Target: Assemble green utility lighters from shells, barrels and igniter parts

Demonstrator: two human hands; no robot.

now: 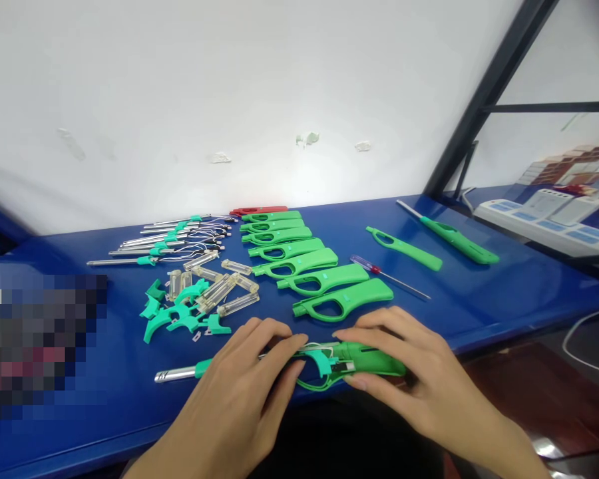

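Near the front edge lies a partly assembled green gas lighter (374, 359), its casing open so that a teal trigger (322, 361), white wires and a small black part show. Its metal nozzle (176, 374) points left. My left hand (249, 379) is closed around the lighter's neck, thumb and forefinger pinching close to the wires. My right hand (404, 366) grips the handle end between thumb and fingers. Just beyond, green casing halves (347, 297) lie in a row, with a red one (259, 211) at the back. The left fingers hide part of the neck.
Left of the casings lie metal rods with wires (167, 247), clear fuel tanks (219, 293) and loose teal triggers (182, 314). A screwdriver (374, 268), a casing half (406, 249) and a whole lighter (449, 238) lie to the right. A white wall (259, 100) stands behind the blue table (104, 399).
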